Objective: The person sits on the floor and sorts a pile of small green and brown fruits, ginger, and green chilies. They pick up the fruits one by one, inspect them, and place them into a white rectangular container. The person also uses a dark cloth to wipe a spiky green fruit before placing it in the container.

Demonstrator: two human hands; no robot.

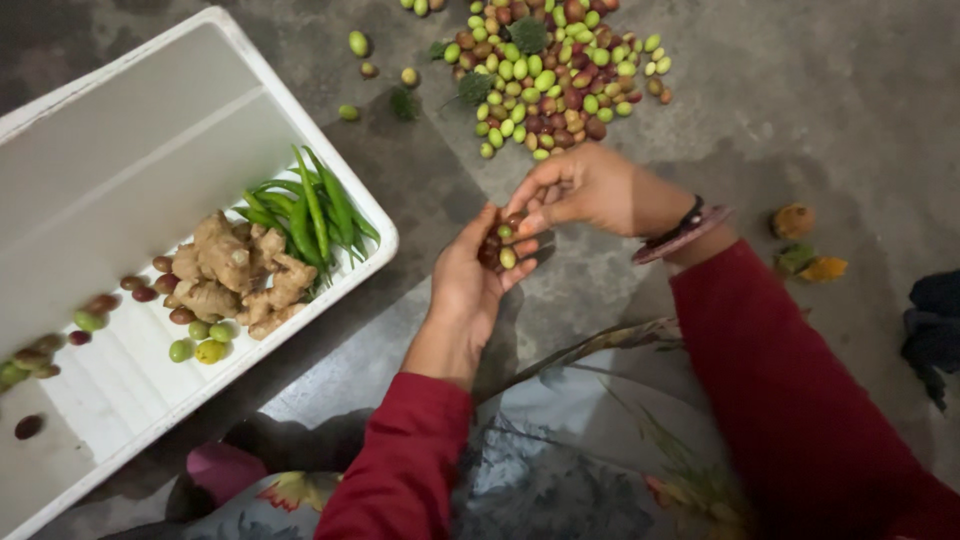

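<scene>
1. White box (120, 140), left of frame: ginger (235, 275), green chillies (310, 210), a few small fruits.
2. Left hand (475, 275), centre, cupped palm-up around several small fruits (500, 245).
3. Right hand (590, 190), fingertips pinched narrowly onto those fruits.
4. Fruit pile (550, 75), top centre, on the floor.

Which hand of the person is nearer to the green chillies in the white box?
The left hand. It is cupped, holding small fruits, just right of the white box with the green chillies. The right hand is farther right, picking at those fruits.
</scene>
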